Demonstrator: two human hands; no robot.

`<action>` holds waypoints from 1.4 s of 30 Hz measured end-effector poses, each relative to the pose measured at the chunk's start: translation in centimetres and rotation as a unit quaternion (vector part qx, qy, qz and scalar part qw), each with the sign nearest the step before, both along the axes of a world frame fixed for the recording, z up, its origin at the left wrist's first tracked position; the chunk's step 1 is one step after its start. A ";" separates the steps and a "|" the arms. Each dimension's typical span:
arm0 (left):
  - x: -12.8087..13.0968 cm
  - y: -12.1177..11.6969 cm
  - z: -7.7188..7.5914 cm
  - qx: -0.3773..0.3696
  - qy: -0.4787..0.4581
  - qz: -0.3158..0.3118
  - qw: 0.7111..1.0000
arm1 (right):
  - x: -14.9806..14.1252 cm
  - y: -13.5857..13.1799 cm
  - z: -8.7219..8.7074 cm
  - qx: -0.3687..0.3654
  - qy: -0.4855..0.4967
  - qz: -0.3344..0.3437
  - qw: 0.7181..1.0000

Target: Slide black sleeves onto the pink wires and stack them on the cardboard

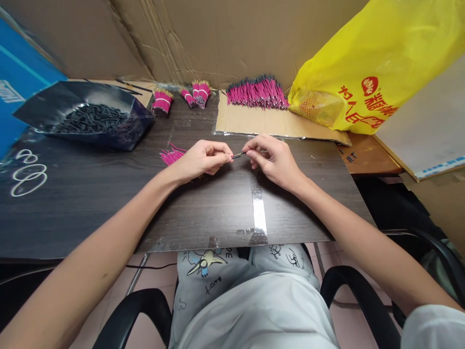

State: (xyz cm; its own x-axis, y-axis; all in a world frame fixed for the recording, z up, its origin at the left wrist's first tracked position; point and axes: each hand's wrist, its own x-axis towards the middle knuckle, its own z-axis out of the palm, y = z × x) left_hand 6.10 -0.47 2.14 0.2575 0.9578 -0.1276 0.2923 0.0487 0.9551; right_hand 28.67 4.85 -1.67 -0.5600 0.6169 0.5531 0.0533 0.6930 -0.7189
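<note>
My left hand is closed in a pinch, with the gold-coloured tip of a thin wire poking out from its fingertips. A short black piece shows beside that tip, close to the left fingers. Opposite it, my right hand pinches a small black sleeve at the wire's end. Whether the sleeve is around the tip or only touching it is too small to tell. Partly behind my left hand lies a loose bunch of pink wires on the dark table.
An open dark bag of short black sleeves stands at left, near white rubber bands. Banded pink wire bundles sit at the back. Black-tipped pink wires lie on cardboard, beside a yellow plastic bag.
</note>
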 end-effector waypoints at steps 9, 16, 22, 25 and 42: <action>0.3 -0.2 0.6 0.044 0.104 -0.020 0.993 | -0.1 -0.6 -0.2 0.114 -0.030 0.045 0.992; 0.2 -0.2 0.2 0.089 0.120 -0.022 0.989 | -0.4 -0.8 -0.3 -0.063 -0.022 0.044 0.997; 0.2 -0.2 0.2 0.093 0.125 -0.024 0.987 | -0.6 -0.7 -0.4 -0.145 0.002 0.056 0.988; 0.2 -0.2 0.3 0.069 0.110 -0.035 0.991 | -0.7 -0.5 -0.7 -0.194 0.021 0.081 0.977; 0.2 -0.2 0.0 0.035 0.092 -0.033 0.995 | -1.3 0.0 -1.1 -0.317 0.071 0.164 0.931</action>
